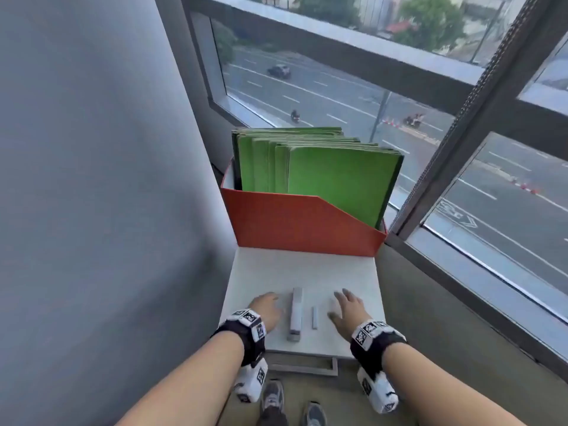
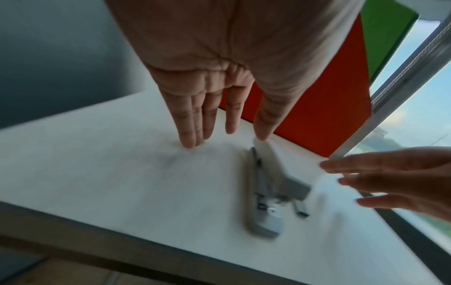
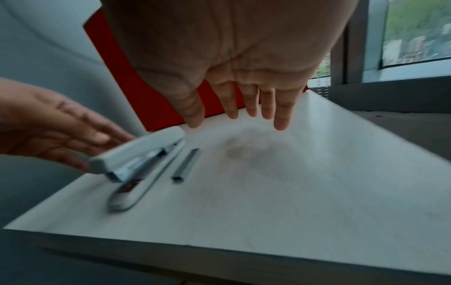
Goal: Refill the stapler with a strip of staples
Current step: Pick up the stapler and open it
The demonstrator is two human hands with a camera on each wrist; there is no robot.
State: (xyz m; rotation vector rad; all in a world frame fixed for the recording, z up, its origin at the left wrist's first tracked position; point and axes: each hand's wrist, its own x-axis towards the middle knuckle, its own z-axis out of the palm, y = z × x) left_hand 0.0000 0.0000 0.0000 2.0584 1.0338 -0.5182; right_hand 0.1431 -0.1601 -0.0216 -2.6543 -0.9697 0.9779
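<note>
A white and grey stapler (image 1: pixel 296 313) lies lengthwise on the small white table (image 1: pixel 307 269), its top arm angled up off the base (image 3: pixel 136 164). A short grey strip of staples (image 1: pixel 314 317) lies parallel just right of it (image 3: pixel 186 164). My left hand (image 1: pixel 267 305) hovers left of the stapler with straight fingers (image 2: pixel 227 135); its thumb tip is near the stapler's far end (image 2: pixel 266 192), contact unclear. My right hand (image 1: pixel 345 305) hovers right of the strip, fingers spread and empty (image 3: pixel 239 123).
An orange file box (image 1: pixel 301 224) full of green folders (image 1: pixel 322 170) stands at the table's far edge. A grey wall rises on the left and a window ledge (image 1: pixel 461 302) runs on the right. The wrist views are motion-blurred.
</note>
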